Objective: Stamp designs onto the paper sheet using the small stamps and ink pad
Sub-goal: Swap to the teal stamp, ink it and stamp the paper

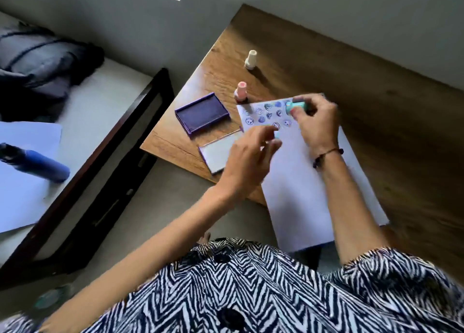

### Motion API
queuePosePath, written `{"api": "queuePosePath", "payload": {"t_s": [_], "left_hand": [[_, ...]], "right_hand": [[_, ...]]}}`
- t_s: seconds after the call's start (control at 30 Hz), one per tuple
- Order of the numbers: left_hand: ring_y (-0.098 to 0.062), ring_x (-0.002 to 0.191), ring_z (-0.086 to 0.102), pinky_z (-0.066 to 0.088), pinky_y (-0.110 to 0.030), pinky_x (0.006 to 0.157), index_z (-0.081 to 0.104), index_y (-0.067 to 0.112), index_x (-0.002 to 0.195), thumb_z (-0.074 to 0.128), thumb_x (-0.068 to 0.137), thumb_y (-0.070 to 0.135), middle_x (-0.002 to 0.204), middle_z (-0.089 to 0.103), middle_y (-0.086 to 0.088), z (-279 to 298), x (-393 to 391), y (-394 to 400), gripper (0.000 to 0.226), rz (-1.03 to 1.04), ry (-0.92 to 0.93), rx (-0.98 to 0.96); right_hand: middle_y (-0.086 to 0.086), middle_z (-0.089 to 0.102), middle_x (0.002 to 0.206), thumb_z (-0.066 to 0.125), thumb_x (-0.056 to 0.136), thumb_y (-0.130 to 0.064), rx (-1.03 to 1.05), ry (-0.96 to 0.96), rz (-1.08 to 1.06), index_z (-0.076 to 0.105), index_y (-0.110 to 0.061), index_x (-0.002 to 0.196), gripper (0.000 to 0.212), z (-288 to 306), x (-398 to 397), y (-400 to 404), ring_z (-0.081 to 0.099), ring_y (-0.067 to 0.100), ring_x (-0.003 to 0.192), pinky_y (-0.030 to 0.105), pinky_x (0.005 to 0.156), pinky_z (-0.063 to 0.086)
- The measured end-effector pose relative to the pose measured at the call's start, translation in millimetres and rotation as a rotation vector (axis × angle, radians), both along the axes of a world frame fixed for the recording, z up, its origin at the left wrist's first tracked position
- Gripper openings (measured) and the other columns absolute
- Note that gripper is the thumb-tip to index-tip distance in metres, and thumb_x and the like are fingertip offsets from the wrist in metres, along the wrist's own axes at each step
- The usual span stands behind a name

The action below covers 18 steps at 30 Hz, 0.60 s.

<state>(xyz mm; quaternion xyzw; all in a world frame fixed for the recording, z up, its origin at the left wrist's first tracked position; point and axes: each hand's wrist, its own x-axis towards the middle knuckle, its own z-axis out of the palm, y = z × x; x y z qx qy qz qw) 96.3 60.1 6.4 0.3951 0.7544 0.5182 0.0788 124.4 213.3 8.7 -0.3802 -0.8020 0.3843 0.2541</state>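
While the open purple ink pad (202, 115) is sitting on the wooden surface (376, 112) at the left of the work area, with its hinged lid (219, 155) lying flat just nearer the person, the left hand (247, 159) is hovering between that lid and the stamped rows, fingers loosely curled and blurred; something small and pale teal is showing at its fingertips (272, 134), perhaps a cap, but I cannot tell whether that grip is closed on anything. Further back, a pink stamp (241, 91) is standing upright just beyond the sheet's far left corner, and a white stamp (251, 59) is standing well behind it. The paper sheet (308, 197) is lying lengthwise away from the person, its far end carrying about three rows of purple prints (270, 115) and the rest blank. Over the far right of those rows, the right hand (316, 122) is pinching a teal stamp (296, 106), the grip closed on its barrel. That stamp is lying roughly level, long axis running left to right, printing face pointing left toward the ink pad. The pad is lying well to the left of this grip, so inking looks to call for a leftward reach and tipping the face downward, though the left hand is nearer it.
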Motion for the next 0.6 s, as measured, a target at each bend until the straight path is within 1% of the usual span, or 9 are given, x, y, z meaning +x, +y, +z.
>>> {"api": "queuePosePath", "payload": {"t_s": [0.07, 0.1, 0.17, 0.2, 0.27, 0.33, 0.4, 0.5, 0.6], "left_hand": [[-0.038, 0.087, 0.058, 0.030, -0.032, 0.066, 0.054, -0.003, 0.103, 0.049, 0.088, 0.010, 0.099, 0.063, -0.025, -1.6, 18.9, 22.2, 0.021, -0.146, 0.136, -0.152], [-0.040, 0.086, 0.057, 0.022, -0.034, 0.062, 0.052, -0.003, 0.101, 0.047, 0.089, 0.009, 0.098, 0.062, -0.027, -4.8, 23.6, 28.7, 0.017, -0.187, 0.181, -0.220], [-0.045, 0.080, 0.055, 0.009, -0.029, 0.055, 0.049, -0.002, 0.096, 0.044, 0.089, 0.004, 0.091, 0.061, -0.027, -10.5, 26.1, 32.2, 0.011, -0.228, 0.231, -0.316], [-0.046, 0.078, 0.056, 0.007, -0.028, 0.054, 0.048, -0.002, 0.095, 0.042, 0.089, 0.003, 0.089, 0.062, -0.027, -12.5, 25.7, 32.6, 0.010, -0.238, 0.251, -0.336], [-0.046, 0.075, 0.057, 0.008, -0.027, 0.055, 0.048, -0.002, 0.095, 0.041, 0.089, 0.004, 0.088, 0.062, -0.027, -15.3, 24.9, 32.7, 0.011, -0.250, 0.294, -0.336], [-0.045, 0.074, 0.058, 0.015, -0.027, 0.056, 0.048, -0.001, 0.096, 0.040, 0.091, 0.006, 0.088, 0.063, -0.025, -16.3, 24.0, 32.5, 0.012, -0.245, 0.317, -0.327], [-0.046, 0.075, 0.058, 0.023, -0.034, 0.057, 0.048, -0.001, 0.097, 0.039, 0.092, 0.008, 0.089, 0.063, -0.026, -16.5, 23.2, 32.3, 0.014, -0.247, 0.320, -0.319], [-0.045, 0.080, 0.058, 0.029, -0.038, 0.059, 0.047, -0.001, 0.104, 0.038, 0.093, 0.012, 0.096, 0.064, -0.025, -17.5, 23.1, 30.9, 0.019, -0.239, 0.300, -0.315], [-0.044, 0.082, 0.058, 0.038, -0.043, 0.065, 0.046, -0.001, 0.108, 0.037, 0.093, 0.014, 0.098, 0.063, -0.024, -17.4, 21.3, 30.5, 0.023, -0.235, 0.278, -0.306]], "right_hand": [[0.012, 0.069, 0.099, 0.062, 0.077, 0.001, 0.013, -0.068, 0.019, 0.069, -0.005, 0.092, 0.018, -0.6, 10.2, 20.0, 0.063, 0.024, 0.096, 0.038, 0.091, 0.049], [0.015, 0.069, 0.104, 0.062, 0.076, 0.003, 0.046, -0.105, 0.049, 0.069, -0.003, 0.092, 0.019, -1.0, 11.1, 26.4, 0.062, 0.027, 0.102, 0.036, 0.094, 0.047], [0.019, 0.067, 0.109, 0.063, 0.074, 0.002, 0.166, -0.213, 0.130, 0.069, -0.002, 0.092, 0.019, -3.1, 9.5, 32.0, 0.060, 0.030, 0.106, 0.029, 0.093, 0.043], [0.020, 0.067, 0.109, 0.063, 0.074, 0.000, 0.230, -0.268, 0.164, 0.069, -0.002, 0.092, 0.019, -4.3, 8.4, 33.3, 0.060, 0.031, 0.106, 0.027, 0.090, 0.041], [0.021, 0.065, 0.111, 0.062, 0.076, -0.002, 0.305, -0.353, 0.191, 0.068, -0.002, 0.094, 0.020, -7.2, 6.9, 33.9, 0.058, 0.033, 0.106, 0.029, 0.089, 0.039], [0.022, 0.063, 0.113, 0.060, 0.077, -0.003, 0.335, -0.396, 0.193, 0.067, -0.003, 0.096, 0.020, -9.2, 5.2, 33.3, 0.057, 0.033, 0.107, 0.031, 0.090, 0.040], [0.023, 0.062, 0.113, 0.059, 0.078, -0.003, 0.357, -0.408, 0.182, 0.067, -0.003, 0.097, 0.020, -8.6, 3.7, 34.6, 0.056, 0.034, 0.106, 0.032, 0.089, 0.040], [0.023, 0.062, 0.111, 0.058, 0.079, -0.003, 0.384, -0.425, 0.168, 0.067, -0.005, 0.094, 0.018, -8.2, 2.3, 33.4, 0.057, 0.036, 0.102, 0.033, 0.082, 0.041], [0.023, 0.059, 0.110, 0.053, 0.081, -0.002, 0.464, -0.484, 0.196, 0.064, -0.006, 0.096, 0.019, -12.2, 1.4, 30.1, 0.055, 0.038, 0.103, 0.037, 0.082, 0.044]]}}
